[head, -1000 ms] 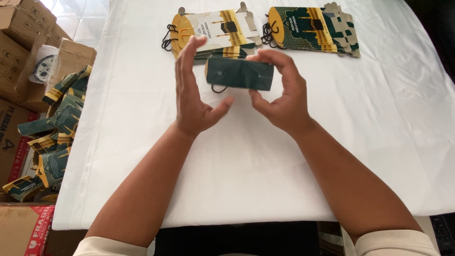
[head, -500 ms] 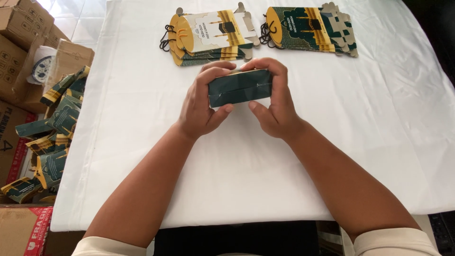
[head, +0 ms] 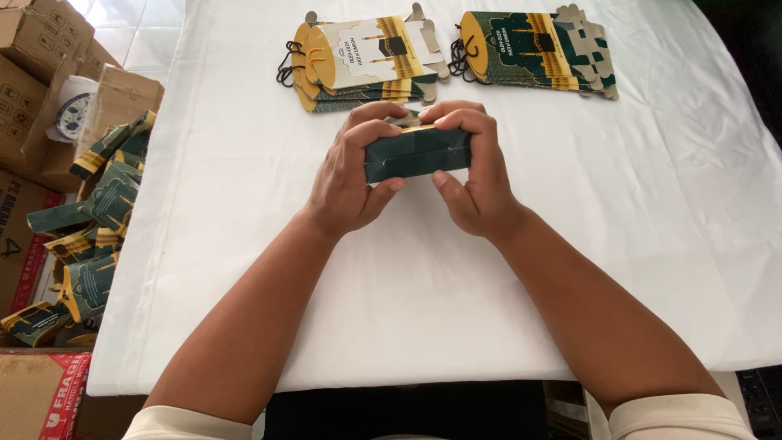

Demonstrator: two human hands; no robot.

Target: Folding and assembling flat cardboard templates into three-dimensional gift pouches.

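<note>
Both hands up over the middle of a white-clothed surface [head: 244,244], closed together on one small dark green box [head: 417,153]. Left hand [head: 352,175] wrapped round the box's left end, fingers curled over the top, thumb tucked beneath the lower edge: a snug grip, holding the box. Right hand [head: 471,167] likewise clamped on the right end, fingers arched over the top edge, thumb pressed under the bottom edge (a sliver of gold trim just visible beneath the fingertips). Box held level, long side facing up toward the camera, raised slightly off the cloth or perhaps resting on it; hard to tell which. Just beyond the hands, near the far edge, a stack of flat cream and gold cartons [head: 366,59] with black cord handles poking out at the left. Well to the right of that, a second stack of flat green and gold cartons [head: 533,49], fanned a little, also with black cords at its left end. Neither stack touching the box or the hands. Down on the floor at the left, off the surface, a loose heap of finished green and gold boxes [head: 94,220] spilling along the cloth's edge. Behind that heap, brown cardboard boxes [head: 37,73], and lower down a red and white carton [head: 41,399] in the corner.
</note>
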